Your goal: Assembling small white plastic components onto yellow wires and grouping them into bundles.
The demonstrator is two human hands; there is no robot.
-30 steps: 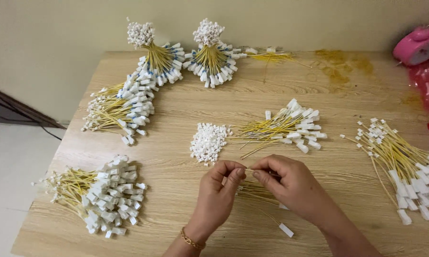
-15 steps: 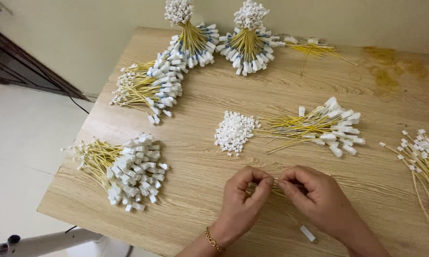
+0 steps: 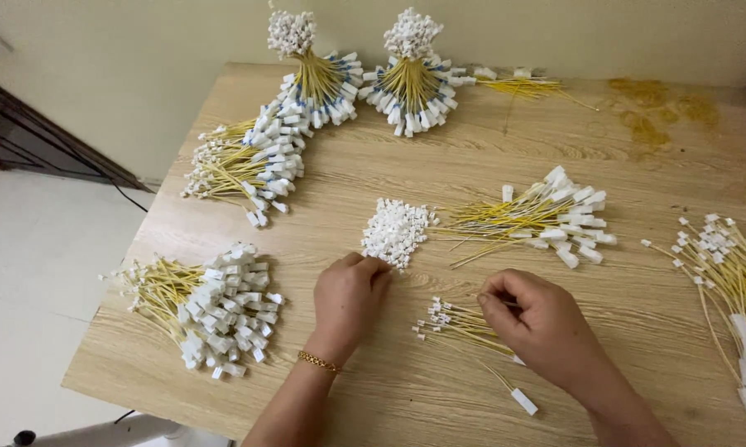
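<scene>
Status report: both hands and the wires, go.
Left hand fingertips at the pile of small white connectors. Right hand pinching a yellow wire over the small wire bunch. Nothing between the hands and the parts.

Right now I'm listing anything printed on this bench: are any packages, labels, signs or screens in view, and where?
None in view: no package, label, sign or screen.
Table: light wood, holding only loose parts.
Wire bundles: yellow, with plain white connectors, in heaps around the table.
Connector pile: small plain white pieces at centre, touched by the left hand.
Right hand: on a small wire bunch.
</scene>
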